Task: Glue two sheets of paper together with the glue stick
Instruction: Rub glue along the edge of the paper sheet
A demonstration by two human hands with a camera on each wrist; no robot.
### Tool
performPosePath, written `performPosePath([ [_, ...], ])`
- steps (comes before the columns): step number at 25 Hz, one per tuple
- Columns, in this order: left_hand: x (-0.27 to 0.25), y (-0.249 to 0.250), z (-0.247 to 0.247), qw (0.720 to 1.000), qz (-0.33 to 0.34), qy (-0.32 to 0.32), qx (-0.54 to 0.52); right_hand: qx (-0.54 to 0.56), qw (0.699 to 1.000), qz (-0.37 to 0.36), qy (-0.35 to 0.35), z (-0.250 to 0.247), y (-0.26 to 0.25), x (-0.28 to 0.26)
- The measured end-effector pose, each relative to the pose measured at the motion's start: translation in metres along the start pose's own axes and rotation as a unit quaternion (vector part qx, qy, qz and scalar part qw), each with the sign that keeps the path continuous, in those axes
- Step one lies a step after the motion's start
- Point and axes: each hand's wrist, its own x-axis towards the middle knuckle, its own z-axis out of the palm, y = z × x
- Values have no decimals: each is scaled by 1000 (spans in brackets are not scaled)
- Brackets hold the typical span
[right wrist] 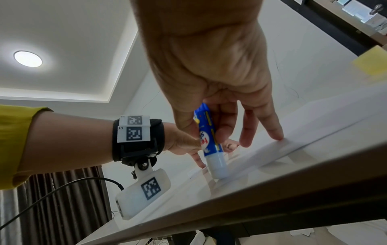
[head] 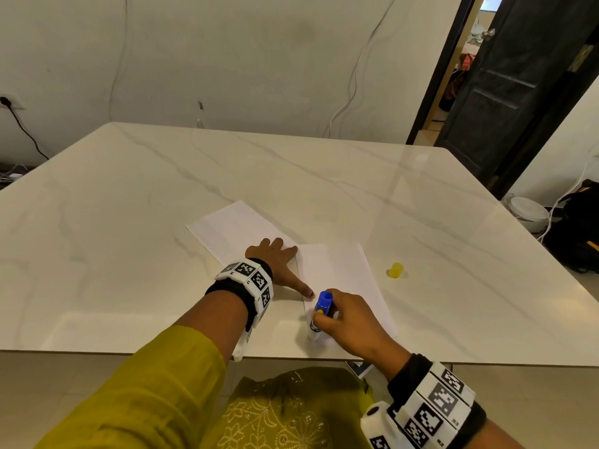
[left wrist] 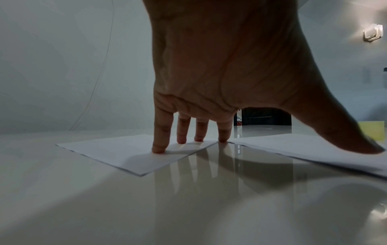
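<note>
Cap (head: 396, 270)'s off, my right hand (head: 351, 325) grips the glue stick (head: 321, 314) on one sheet (head: 343, 273); left hand (head: 278, 259) flat, pinning both. Sticking's still left.

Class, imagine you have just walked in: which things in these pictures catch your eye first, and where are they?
The blue glue stick stands out, gripped by the right hand with its tip down on the nearer sheet at the table's front edge. The left hand presses flat across both sheets, and a yellow cap sits alone to the right.
</note>
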Motion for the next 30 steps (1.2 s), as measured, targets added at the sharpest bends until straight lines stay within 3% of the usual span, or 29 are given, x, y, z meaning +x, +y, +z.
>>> performPosePath([
  [16, 0, 0, 2, 1000, 8, -1, 11, 13, 1000, 24, 1, -1, 8, -9],
  [30, 0, -1, 3, 1000, 14, -2, 9, -4, 999, 31, 42, -25, 30, -14],
])
